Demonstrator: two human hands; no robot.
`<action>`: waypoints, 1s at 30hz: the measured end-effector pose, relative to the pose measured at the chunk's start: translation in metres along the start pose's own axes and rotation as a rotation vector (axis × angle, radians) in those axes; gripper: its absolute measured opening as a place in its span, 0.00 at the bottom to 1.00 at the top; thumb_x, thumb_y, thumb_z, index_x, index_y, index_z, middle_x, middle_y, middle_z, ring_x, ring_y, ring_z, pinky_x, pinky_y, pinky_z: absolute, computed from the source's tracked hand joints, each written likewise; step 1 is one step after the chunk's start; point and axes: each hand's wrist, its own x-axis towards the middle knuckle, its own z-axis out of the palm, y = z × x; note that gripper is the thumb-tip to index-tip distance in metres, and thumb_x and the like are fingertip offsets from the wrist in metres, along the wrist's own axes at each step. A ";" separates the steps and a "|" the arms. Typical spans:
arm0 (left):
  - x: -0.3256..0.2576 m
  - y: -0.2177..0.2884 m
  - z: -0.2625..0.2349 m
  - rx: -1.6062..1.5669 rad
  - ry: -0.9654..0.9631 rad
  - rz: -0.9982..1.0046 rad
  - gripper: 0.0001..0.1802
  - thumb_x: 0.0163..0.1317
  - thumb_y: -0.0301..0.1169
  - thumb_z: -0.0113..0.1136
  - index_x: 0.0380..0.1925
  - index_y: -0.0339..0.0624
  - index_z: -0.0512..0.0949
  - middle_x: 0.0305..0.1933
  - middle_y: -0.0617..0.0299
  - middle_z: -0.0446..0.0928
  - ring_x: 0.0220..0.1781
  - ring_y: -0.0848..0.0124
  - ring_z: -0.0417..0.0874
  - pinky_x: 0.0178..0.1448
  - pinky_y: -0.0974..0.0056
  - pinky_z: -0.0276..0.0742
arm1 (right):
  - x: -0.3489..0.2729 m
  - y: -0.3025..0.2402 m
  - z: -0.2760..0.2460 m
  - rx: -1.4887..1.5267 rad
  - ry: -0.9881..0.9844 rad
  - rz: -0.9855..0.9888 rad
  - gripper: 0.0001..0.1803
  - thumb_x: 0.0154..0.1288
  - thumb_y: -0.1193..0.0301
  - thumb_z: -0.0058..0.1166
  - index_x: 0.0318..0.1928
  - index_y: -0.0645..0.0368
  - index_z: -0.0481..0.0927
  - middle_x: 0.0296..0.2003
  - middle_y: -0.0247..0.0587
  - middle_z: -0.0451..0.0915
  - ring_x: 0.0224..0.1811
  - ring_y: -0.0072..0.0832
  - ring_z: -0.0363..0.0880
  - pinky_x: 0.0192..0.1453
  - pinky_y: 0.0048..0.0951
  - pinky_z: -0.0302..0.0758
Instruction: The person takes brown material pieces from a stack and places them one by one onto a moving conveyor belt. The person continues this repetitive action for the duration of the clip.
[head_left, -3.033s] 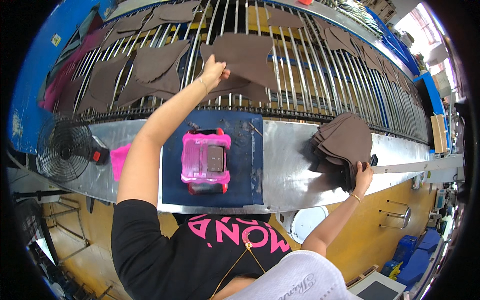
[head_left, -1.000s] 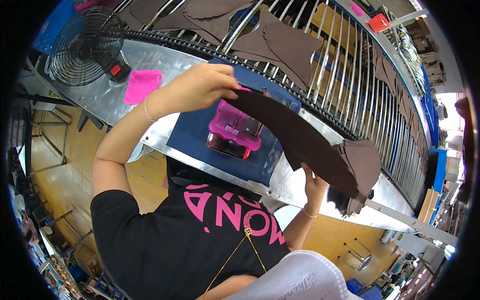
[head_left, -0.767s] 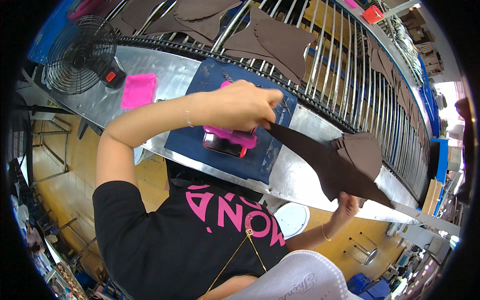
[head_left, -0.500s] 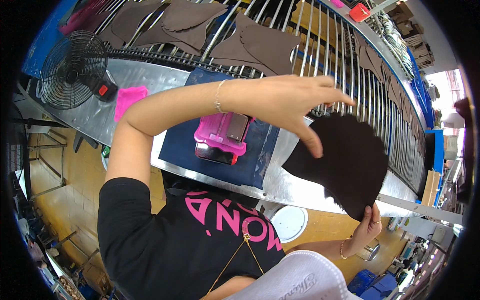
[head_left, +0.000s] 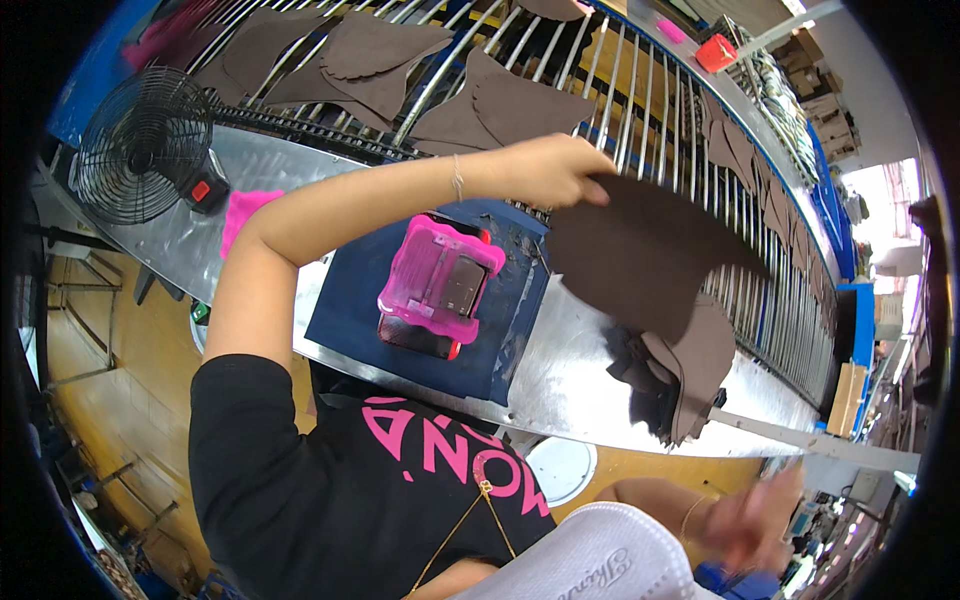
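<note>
head view: a left hand (head_left: 570, 172) carries a brown cut panel (head_left: 650, 255) just right of the navy mat (head_left: 345, 310), its grip pinched narrow on the panel's upper left edge. the panel hangs tilted over the metal surface (head_left: 560, 370) and the near bars of a slatted rack (head_left: 622, 125), its lower tip overlapping in view a fanned stack of brown panels (head_left: 705, 345) that rests right of the mat; whether the two touch cannot be told. dark pieces (head_left: 640, 385) show at the stack's mat-facing side. the right hand (head_left: 752, 525), blurred, is out past the surface's near edge, well to the right of the mat and apart from the stack; how its grip stands, wide or narrow, cannot be told.

on the mat itself sits a pink scalloped-edged tray (head_left: 410, 285) with a grey-brown rectangular block (head_left: 466, 285) in its right half, black-and-red parts (head_left: 420, 338) jutting out beneath both ends. beyond the mat, more brown panels (head_left: 530, 105) lie overlapping on the rack's bars. left of the mat, behind the left forearm, a pink piece (head_left: 243, 218) lies partly hidden, and farther left stands a black wire-caged fan (head_left: 145, 145). a pale metal strip (head_left: 810, 440) runs off to the right beyond the stack. nearer than the mat, below the surface, a round white lid (head_left: 562, 470) shows beside a black t-shirt (head_left: 300, 480) with pink lettering, above a yellow floor (head_left: 110, 420).
</note>
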 end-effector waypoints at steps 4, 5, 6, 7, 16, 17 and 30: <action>0.001 -0.065 -0.021 -0.702 0.180 -0.286 0.19 0.68 0.25 0.45 0.59 0.41 0.63 0.27 0.68 0.72 0.16 0.82 0.70 0.20 0.76 0.71 | -0.019 -0.029 0.050 0.250 0.172 0.059 0.10 0.56 0.77 0.56 0.40 0.66 0.77 0.42 0.47 0.79 0.41 0.32 0.76 0.48 0.30 0.70; 0.014 -0.076 -0.020 -0.835 0.227 -0.367 0.18 0.68 0.25 0.46 0.58 0.44 0.63 0.28 0.69 0.70 0.17 0.81 0.70 0.21 0.75 0.72 | -0.018 -0.037 0.065 0.265 0.164 0.093 0.10 0.56 0.77 0.56 0.40 0.66 0.77 0.41 0.47 0.79 0.41 0.32 0.76 0.48 0.30 0.70; 0.021 -0.096 -0.023 -0.827 0.284 -0.404 0.17 0.68 0.25 0.46 0.56 0.45 0.64 0.29 0.68 0.69 0.19 0.80 0.70 0.22 0.74 0.73 | -0.014 -0.043 0.081 0.294 0.151 0.115 0.10 0.56 0.77 0.57 0.40 0.66 0.77 0.41 0.46 0.79 0.41 0.31 0.76 0.48 0.30 0.70; 0.022 -0.119 -0.030 -0.818 0.360 -0.445 0.16 0.68 0.24 0.46 0.55 0.46 0.65 0.30 0.68 0.68 0.20 0.79 0.71 0.23 0.73 0.73 | -0.009 -0.048 0.096 0.328 0.130 0.128 0.10 0.56 0.77 0.57 0.40 0.66 0.77 0.41 0.46 0.79 0.40 0.31 0.75 0.48 0.30 0.70; 0.041 -0.242 -0.038 -0.909 0.693 -0.675 0.18 0.66 0.22 0.44 0.56 0.46 0.62 0.36 0.62 0.68 0.24 0.74 0.73 0.22 0.68 0.74 | 0.007 -0.061 0.146 0.449 0.071 0.182 0.11 0.56 0.75 0.58 0.40 0.66 0.76 0.38 0.44 0.78 0.37 0.29 0.75 0.47 0.29 0.70; 0.043 -0.251 -0.035 -0.907 0.731 -0.706 0.20 0.65 0.22 0.44 0.58 0.46 0.60 0.36 0.61 0.69 0.24 0.73 0.74 0.22 0.68 0.74 | 0.008 -0.061 0.148 0.456 0.073 0.188 0.11 0.56 0.75 0.58 0.40 0.66 0.76 0.38 0.43 0.78 0.37 0.29 0.75 0.46 0.29 0.70; 0.045 -0.300 -0.034 -0.921 0.690 -0.758 0.18 0.62 0.22 0.50 0.51 0.42 0.60 0.34 0.58 0.71 0.21 0.70 0.74 0.19 0.65 0.74 | 0.012 -0.063 0.159 0.521 0.098 0.210 0.12 0.56 0.73 0.59 0.39 0.65 0.76 0.33 0.39 0.77 0.33 0.26 0.74 0.45 0.27 0.71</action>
